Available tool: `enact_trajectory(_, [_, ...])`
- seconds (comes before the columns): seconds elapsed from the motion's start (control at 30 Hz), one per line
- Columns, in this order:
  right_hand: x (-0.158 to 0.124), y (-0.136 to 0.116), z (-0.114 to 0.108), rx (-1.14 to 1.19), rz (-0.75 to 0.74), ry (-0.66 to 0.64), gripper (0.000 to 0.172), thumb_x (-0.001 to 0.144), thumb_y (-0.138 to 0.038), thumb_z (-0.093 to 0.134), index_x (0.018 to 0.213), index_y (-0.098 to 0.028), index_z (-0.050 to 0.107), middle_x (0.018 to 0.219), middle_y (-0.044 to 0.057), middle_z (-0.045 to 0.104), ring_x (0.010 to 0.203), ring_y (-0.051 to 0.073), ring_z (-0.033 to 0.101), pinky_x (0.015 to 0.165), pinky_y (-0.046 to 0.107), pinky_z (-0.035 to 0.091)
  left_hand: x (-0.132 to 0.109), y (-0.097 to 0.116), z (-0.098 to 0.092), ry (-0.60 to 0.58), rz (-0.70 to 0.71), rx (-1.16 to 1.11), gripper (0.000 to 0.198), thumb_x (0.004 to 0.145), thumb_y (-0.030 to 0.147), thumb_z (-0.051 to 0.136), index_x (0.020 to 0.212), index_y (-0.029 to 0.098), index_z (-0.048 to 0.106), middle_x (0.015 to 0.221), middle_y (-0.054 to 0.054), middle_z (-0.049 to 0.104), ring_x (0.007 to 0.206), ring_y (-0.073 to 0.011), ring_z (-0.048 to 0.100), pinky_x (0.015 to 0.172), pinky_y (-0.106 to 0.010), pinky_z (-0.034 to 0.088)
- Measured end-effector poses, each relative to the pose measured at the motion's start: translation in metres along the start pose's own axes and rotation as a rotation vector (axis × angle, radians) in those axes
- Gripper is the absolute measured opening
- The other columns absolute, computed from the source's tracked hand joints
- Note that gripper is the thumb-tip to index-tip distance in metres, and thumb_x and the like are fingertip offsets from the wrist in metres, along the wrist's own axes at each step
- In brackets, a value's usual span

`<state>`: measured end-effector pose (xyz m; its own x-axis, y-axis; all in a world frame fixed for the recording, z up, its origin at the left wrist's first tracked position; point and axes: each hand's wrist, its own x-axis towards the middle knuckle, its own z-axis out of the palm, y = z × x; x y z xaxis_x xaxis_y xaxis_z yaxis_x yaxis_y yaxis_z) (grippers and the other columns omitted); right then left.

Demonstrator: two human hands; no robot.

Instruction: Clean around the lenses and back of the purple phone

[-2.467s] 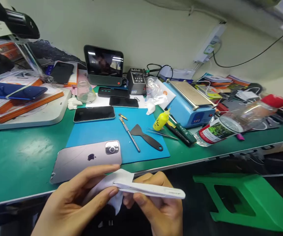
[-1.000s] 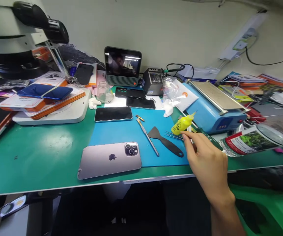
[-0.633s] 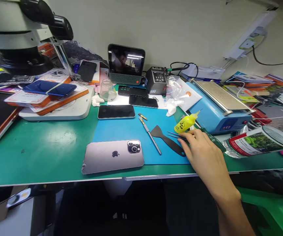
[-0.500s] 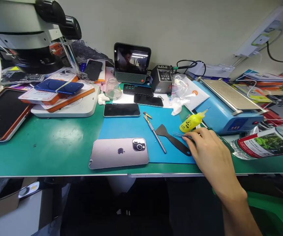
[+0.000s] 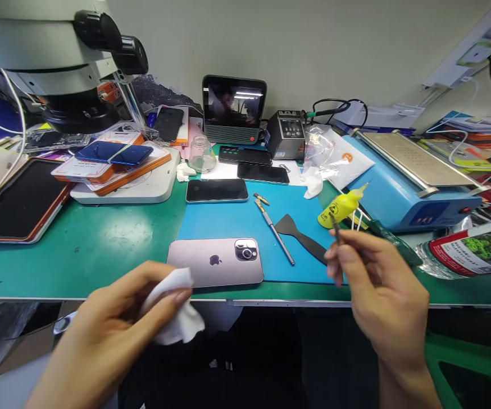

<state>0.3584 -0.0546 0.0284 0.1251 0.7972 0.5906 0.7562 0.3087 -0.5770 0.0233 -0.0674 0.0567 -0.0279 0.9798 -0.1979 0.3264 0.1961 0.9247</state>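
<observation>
My left hand (image 5: 117, 324), at the bench's front edge, pinches a crumpled white tissue (image 5: 177, 312) between thumb and fingers. Just beyond it a purple iPhone (image 5: 211, 267) lies face down, its camera block at the right end. My right hand (image 5: 382, 289) is raised over the right side of the blue mat (image 5: 224, 221), closed on dark tweezers (image 5: 335, 227); most of their length is hidden by the fingers. A black plastic scraper (image 5: 305, 241) and a slim brush (image 5: 275, 230) lie to the left of this hand. Behind it stands a tilted yellow needle bottle (image 5: 341, 207).
A black-screened phone (image 5: 217, 191) lies at the mat's back edge, with a glass jar (image 5: 202, 154) behind it. At left are a microscope (image 5: 75, 74) and stacked boxes (image 5: 87, 170). A blue heating machine (image 5: 411, 193) and a labelled plastic bottle (image 5: 471, 250) stand at right.
My left hand has come into view with the tissue. My right hand has lifted the tweezers off the mat and turned them upward. The view has shifted slightly.
</observation>
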Motion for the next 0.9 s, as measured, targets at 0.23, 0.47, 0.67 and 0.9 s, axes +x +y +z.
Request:
enact_trajectory(0.23, [-0.023,-0.049,0.0,0.208,0.016,-0.382,0.024,0.112,-0.03,0.065,0.13,-0.042,0.075,0.11,-0.012,0.08,0.096,0.003,0.077,0.087,0.006,0.054,0.043,0.011,0.039,-0.235,0.095,-0.117,0.044,0.095,0.068,0.076,0.114,0.03,0.084,0.106,0.0,0.084,0.08,-0.0118,0.073,0.063,-0.014,0.052])
enact_trajectory(0.47, [-0.023,-0.048,0.006,0.264,0.052,-0.381,0.029,0.112,-0.024,0.066,0.132,-0.043,0.074,0.11,-0.013,0.08,0.099,0.002,0.077,0.09,0.007,0.053,0.046,0.018,0.041,-0.401,0.1,-0.126,0.035,0.108,0.067,0.059,0.132,0.05,0.078,0.136,0.014,0.079,0.131,-0.0101,0.069,0.106,-0.01,0.047])
enact_trajectory(0.67, [-0.015,-0.054,0.007,0.297,0.032,-0.361,0.03,0.111,-0.023,0.067,0.132,-0.044,0.074,0.118,-0.015,0.079,0.106,0.001,0.075,0.094,0.008,0.053,0.046,0.013,0.039,-0.582,0.069,-0.09,0.043,0.109,0.065,0.057,0.144,0.045,0.071,0.126,0.009,0.081,0.108,-0.0103,0.073,0.09,-0.014,0.051])
enact_trajectory(0.9, [-0.015,-0.056,0.009,0.357,0.058,-0.447,0.033,0.112,-0.024,0.066,0.137,-0.044,0.073,0.124,-0.013,0.08,0.11,0.004,0.077,0.096,0.011,0.057,0.04,0.014,0.039,-0.627,0.125,-0.02,0.047,0.111,0.063,0.054,0.14,0.033,0.074,0.1,0.002,0.074,0.091,-0.0151,0.062,0.075,-0.021,0.047])
